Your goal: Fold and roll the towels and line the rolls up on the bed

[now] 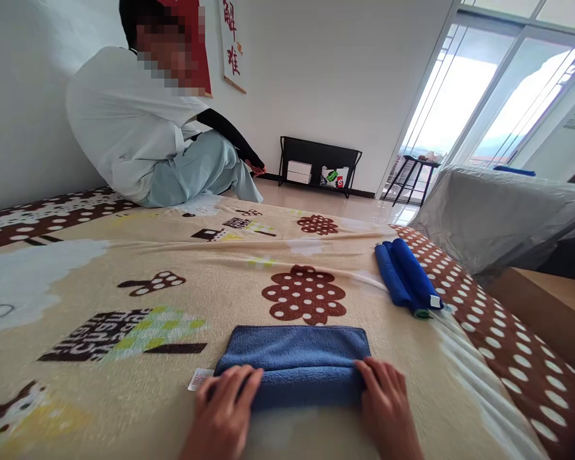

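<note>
Blue cloth (301, 348) lies on the patterned blanket (239, 409), close in front of the wearer; near part rolled, far part flat. Left hand (227, 402) is closed over the roll's left end, right hand (382, 393) over its right end; hands well apart, thumbs hidden. Main risk, as I judge it: uneven push between the hands skews the roll into a cone. Slack fingers could let the layers loosen; the soft blanket may bunch and drag underneath. White label (200, 379), poking out beside the left hand, might fold in crookedly. Roll's long axis runs left to right across the wearer's front, roughly level; the flat part points away, toward the brown dotted flower print (304, 295).
</note>
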